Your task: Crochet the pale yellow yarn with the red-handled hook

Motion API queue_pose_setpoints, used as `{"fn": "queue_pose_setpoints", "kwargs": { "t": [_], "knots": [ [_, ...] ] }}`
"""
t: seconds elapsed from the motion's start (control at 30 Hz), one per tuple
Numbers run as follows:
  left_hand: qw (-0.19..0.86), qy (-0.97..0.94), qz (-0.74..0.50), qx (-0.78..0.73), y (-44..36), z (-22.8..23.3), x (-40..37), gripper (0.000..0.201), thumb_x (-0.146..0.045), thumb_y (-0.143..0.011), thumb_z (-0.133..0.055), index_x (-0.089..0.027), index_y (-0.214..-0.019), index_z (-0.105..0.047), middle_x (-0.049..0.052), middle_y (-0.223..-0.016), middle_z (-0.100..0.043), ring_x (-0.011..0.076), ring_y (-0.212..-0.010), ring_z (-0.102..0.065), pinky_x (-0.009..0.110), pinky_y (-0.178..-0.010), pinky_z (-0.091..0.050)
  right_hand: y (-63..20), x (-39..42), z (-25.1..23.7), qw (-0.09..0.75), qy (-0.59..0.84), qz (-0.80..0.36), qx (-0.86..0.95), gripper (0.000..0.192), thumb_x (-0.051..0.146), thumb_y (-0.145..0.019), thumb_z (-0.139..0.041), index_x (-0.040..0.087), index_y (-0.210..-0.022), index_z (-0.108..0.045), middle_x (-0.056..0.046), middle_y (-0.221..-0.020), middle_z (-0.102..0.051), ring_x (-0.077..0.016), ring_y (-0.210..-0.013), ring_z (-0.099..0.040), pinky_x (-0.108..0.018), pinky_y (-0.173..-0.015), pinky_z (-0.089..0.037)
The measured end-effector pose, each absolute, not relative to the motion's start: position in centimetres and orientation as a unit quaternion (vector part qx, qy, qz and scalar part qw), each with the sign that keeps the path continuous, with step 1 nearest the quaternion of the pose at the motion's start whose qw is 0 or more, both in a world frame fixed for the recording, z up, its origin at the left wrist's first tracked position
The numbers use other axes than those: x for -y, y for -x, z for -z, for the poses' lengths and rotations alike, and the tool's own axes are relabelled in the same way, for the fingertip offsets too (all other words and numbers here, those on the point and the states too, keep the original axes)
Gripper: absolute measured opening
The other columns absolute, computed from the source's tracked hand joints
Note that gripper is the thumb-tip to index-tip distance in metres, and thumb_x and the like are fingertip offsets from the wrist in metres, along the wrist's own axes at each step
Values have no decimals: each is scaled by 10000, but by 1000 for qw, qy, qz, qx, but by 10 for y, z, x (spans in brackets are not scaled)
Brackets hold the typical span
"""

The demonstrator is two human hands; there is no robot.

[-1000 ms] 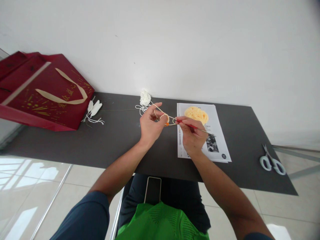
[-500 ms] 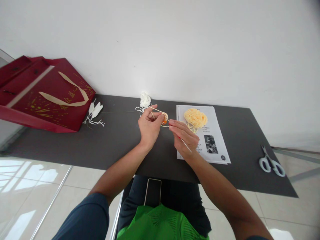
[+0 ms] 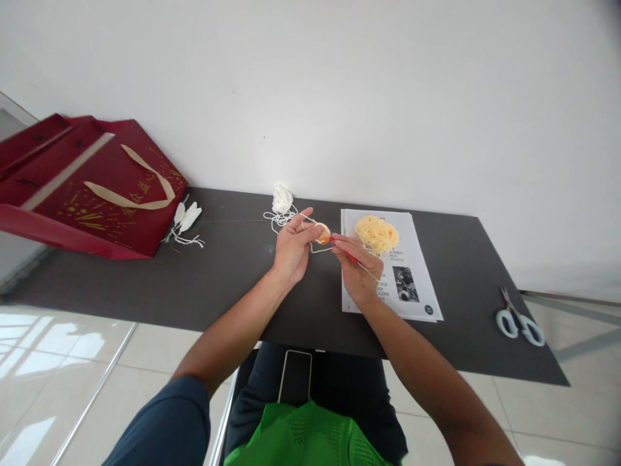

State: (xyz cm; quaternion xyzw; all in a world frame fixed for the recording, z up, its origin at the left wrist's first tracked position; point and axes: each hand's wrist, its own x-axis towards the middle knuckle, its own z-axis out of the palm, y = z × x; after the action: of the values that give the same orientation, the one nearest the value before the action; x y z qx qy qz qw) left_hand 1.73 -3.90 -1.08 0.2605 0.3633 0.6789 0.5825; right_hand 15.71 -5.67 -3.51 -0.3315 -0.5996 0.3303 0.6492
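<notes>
Between finger and thumb, my left hand pinches a small orange and cream crochet piece. Pale yellow yarn loops over the raised fingers of that hand. In my right hand is a crochet hook with a red grip, its light shaft end sticking out past the palm. The hook's front end is at the right edge of the crochet piece; the tip is too small to make out. A ball of yellow yarn rests on printed sheets just beyond my right hand.
White yarn lies by the wall behind my left hand. Printed paper sheets are under the yellow ball. Scissors lie at the table's right end. A red gift bag and white tasselled pieces are at left. A phone rests on my lap.
My right hand has turned, so more of the hook's red grip shows. The yarn loop between the hands has drawn in closer to the piece. The view has shifted slightly.
</notes>
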Motion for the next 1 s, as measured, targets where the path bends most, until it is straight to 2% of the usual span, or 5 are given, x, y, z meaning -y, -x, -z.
{"fn": "queue_pose_setpoints", "kwargs": {
  "t": [0.33,0.47,0.73,0.87,1.0],
  "knots": [
    [594,-305,-648,-367,-12,5,40,731,-145,-599,-893,-146,-1285,-640,-63,-692,-697,103,-642,-665,291,-783,-512,-161,41,34,676,317,-499,440,198,218,-827,-804,280,-1008,-757,15,-964,-824,-129,-853,-764,-288,-826,-618],
    [583,-348,-623,-388,-10,6,40,809,-186,-608,-894,-130,-1360,-601,-51,-695,-705,97,-604,-640,274,-720,-514,-170,36,27,659,274,-526,463,136,220,-847,-782,268,-948,-704,14,-988,-805,-131,-844,-756,-289,-789,-613],
    [556,-401,-558,-469,-10,9,37,916,-229,-618,-889,-65,-1441,-524,15,-747,-759,129,-635,-659,270,-688,-503,-185,35,16,583,332,-440,596,66,241,-909,-710,264,-944,-659,1,-999,-758,-141,-855,-727,-321,-830,-587],
    [547,-395,-544,-499,-11,9,31,923,-216,-594,-888,-69,-1433,-532,24,-758,-764,141,-657,-672,270,-693,-485,-185,32,9,534,367,-355,674,24,241,-942,-647,257,-958,-654,-23,-1012,-751,-170,-960,-709,-347,-881,-561],
    [525,-405,-523,-535,-14,11,17,877,-171,-583,-854,-72,-1404,-562,25,-749,-754,130,-612,-628,259,-601,-409,-185,21,4,496,387,-320,708,33,233,-935,-627,242,-939,-659,-34,-1012,-753,-181,-948,-713,-345,-858,-564]
  ]
}}
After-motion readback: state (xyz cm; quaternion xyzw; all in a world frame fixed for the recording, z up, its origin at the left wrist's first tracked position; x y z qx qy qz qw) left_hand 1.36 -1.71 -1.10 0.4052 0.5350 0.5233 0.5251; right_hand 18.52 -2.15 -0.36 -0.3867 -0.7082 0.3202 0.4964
